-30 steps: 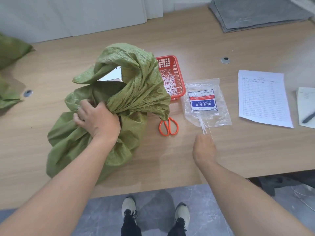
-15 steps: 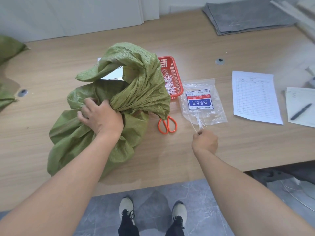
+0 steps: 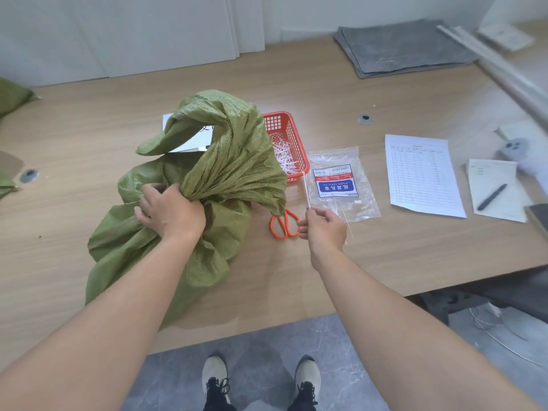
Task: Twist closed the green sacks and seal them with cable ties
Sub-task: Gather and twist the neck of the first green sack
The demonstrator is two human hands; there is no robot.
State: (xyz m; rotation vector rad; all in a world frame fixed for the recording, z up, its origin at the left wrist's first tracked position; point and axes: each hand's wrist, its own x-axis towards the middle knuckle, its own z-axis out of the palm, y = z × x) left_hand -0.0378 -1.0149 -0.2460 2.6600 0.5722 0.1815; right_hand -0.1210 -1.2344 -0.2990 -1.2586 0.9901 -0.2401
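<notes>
While the left hand grips the green sack's twisted neck, the right hand pinches a cable tie.

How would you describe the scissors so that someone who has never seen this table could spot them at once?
Start at the big green sack on the wooden table. Between its right edge and the right hand lie the scissors, blades hidden under the sack's fold. Their orange loop handles set them apart from the red basket behind.
</notes>
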